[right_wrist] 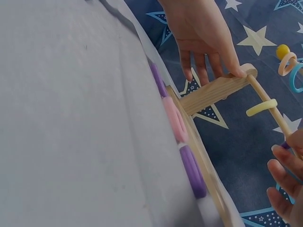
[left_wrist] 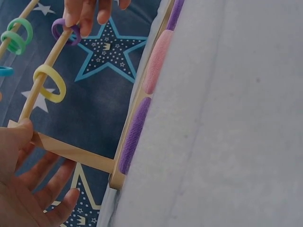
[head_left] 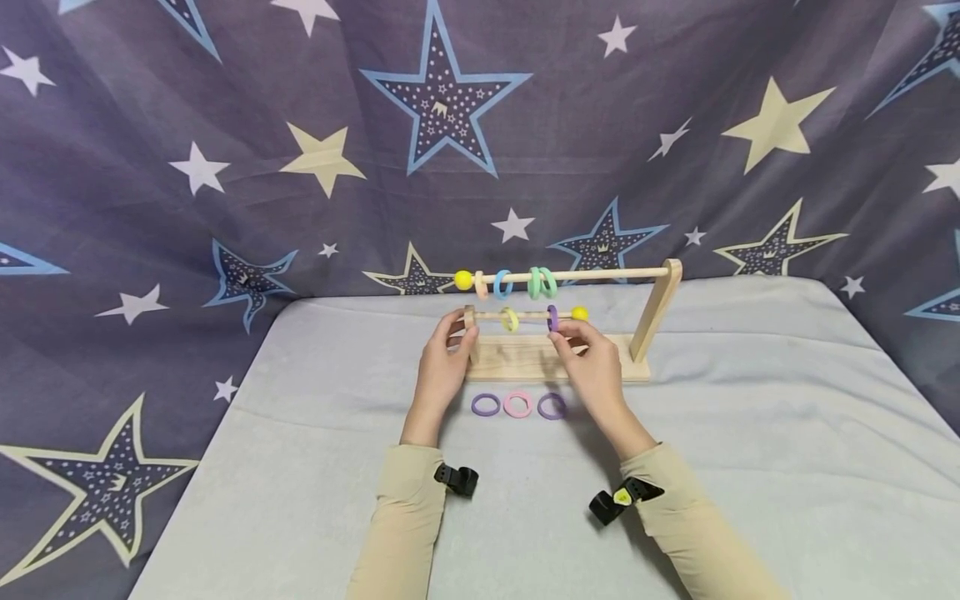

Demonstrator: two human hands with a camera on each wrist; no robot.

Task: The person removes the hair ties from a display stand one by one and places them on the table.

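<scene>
A wooden stand (head_left: 517,367) carries two rods at different heights. At its left end, my left hand (head_left: 442,367) holds the top of the short post (left_wrist: 78,152), thumb against the wood. My right hand (head_left: 597,372) pinches a purple ring (head_left: 552,318) that is around the lower rod (left_wrist: 55,51), close to the yellow end ball (head_left: 580,313). Farther left on this rod hangs a yellow ring (left_wrist: 60,90). The right wrist view mostly hides the purple ring behind the right fingers.
Behind, the upper rod (head_left: 600,274) bears a peach ring (head_left: 482,288), a blue ring (head_left: 497,288) and two green rings (head_left: 534,284). Before the base lie a purple ring (head_left: 486,414), a pink ring (head_left: 518,415) and another purple ring (head_left: 552,417). A star-patterned cloth (head_left: 525,200) hangs behind.
</scene>
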